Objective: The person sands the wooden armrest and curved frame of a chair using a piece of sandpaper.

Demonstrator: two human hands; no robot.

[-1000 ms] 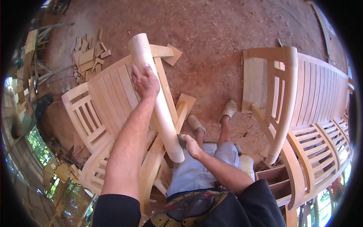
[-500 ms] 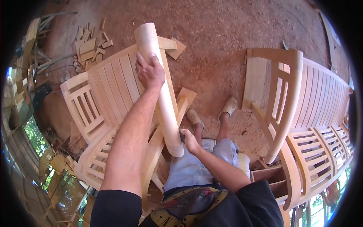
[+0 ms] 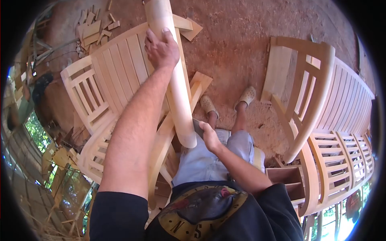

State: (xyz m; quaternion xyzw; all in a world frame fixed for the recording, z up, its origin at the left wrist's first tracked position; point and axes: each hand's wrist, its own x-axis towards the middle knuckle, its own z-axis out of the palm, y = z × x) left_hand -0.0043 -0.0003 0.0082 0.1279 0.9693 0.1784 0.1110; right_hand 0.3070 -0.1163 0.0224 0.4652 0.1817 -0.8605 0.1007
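A pale, rounded wooden armrest point(image 3: 179, 94) runs along the side of the slatted bench on the left. My left hand point(image 3: 162, 49) is wrapped over its upper part, thumb on top. Near the armrest's lower end, my right hand point(image 3: 209, 135) pinches a small dark flat piece point(image 3: 198, 127) against its right edge. What that piece is cannot be made out. The slatted bench back point(image 3: 120, 68) lies left of my left forearm. Below the armrest, a curved wooden part point(image 3: 161, 160) of the bench passes beside my left thigh.
A second slatted bench point(image 3: 345, 100) stands at the right, with an open wooden box point(image 3: 284, 176) near its base. Wood offcuts point(image 3: 91, 30) lie on the dirt floor at the upper left. My feet in clogs point(image 3: 247, 95) are between the benches.
The view has shifted, so the armrest and left bench sit higher in the picture. My left hand still grips the armrest. My right hand has stayed near its lower end, its fingers slightly less bunched.
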